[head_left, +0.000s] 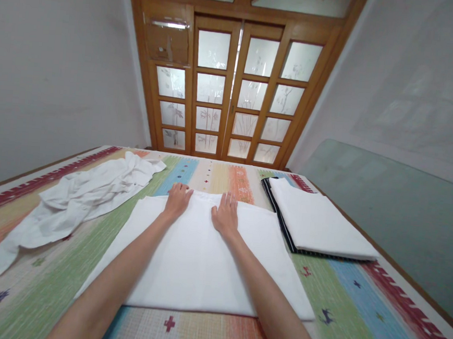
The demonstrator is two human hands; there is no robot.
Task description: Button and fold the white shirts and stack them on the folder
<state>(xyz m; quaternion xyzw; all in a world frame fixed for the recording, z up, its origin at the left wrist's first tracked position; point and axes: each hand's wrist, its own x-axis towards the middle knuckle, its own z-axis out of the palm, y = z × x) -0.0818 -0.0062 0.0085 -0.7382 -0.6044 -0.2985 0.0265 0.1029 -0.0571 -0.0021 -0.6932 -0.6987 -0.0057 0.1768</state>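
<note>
Head view, white cloth (198, 261), far edge under left hand (177, 201), right hand (225, 215)

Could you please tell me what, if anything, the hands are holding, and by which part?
The left hand and right hand touch the folded white garment at its far edge; whether they actually grip it there cannot be told.

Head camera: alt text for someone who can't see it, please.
A person's left hand and right hand rest at the far edge of a flat white cloth on a patterned cover. A crumpled white cloth lies left; at right a folded white cloth rests on a dark striped cloth. Glazed wooden doors stand beyond.
</note>
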